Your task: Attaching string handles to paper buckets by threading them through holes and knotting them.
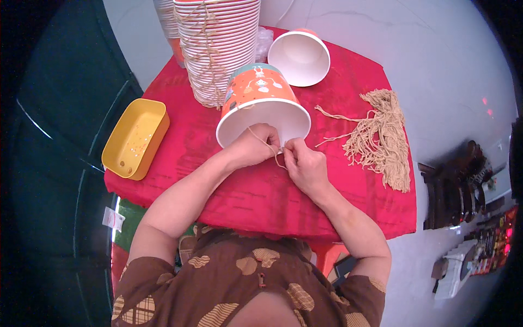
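A paper bucket, orange printed with a teal base and white inside, lies on its side with its open mouth toward me. At the near rim my left hand is closed in a pinch, its fingers partly within the mouth. A thin beige cord drapes over that hand, and a loose end hangs below the rim. My right hand meets it at the same spot, thumb and fingers pinched together on the cord. The exact grip and any hole in the rim are hidden by the fingers.
A tall stack of nested paper buckets with cords along its side stands behind on the red tablecloth. Another white-lined bucket lies at the back. A bundle of beige cords is at right, a yellow plastic tub at left.
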Available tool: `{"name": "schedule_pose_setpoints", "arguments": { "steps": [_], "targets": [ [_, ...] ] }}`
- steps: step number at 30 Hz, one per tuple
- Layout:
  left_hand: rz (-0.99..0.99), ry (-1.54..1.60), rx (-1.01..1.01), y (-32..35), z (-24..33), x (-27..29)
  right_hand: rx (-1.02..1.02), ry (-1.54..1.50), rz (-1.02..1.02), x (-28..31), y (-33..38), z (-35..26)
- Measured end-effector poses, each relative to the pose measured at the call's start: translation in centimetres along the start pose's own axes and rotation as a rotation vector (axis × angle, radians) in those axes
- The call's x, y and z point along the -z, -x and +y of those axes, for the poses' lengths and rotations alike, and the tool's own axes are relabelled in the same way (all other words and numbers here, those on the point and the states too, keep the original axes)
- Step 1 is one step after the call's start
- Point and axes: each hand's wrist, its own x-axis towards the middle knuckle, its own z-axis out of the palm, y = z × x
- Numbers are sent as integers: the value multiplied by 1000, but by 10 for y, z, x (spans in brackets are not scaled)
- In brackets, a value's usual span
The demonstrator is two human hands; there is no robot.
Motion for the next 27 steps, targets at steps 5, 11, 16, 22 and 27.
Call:
{"name": "schedule_pose_setpoints", "arguments": {
  "steps": [5,11,16,22,27],
  "targets": [
    [-27,35,-12,0,-1,0,-11,16,-2,0,0,1],
    [-57,82,18,-1,-2,1,28,39,16,-2,0,3],
    [-56,113,35,0,1,2,44,59,17,0,0,1],
    [-50,141,58,0,1,2,71,88,2,1,1,-1],
    [-57,144,47,0,-1,2,125,188,-62,2,0,-3]
  ]
}}
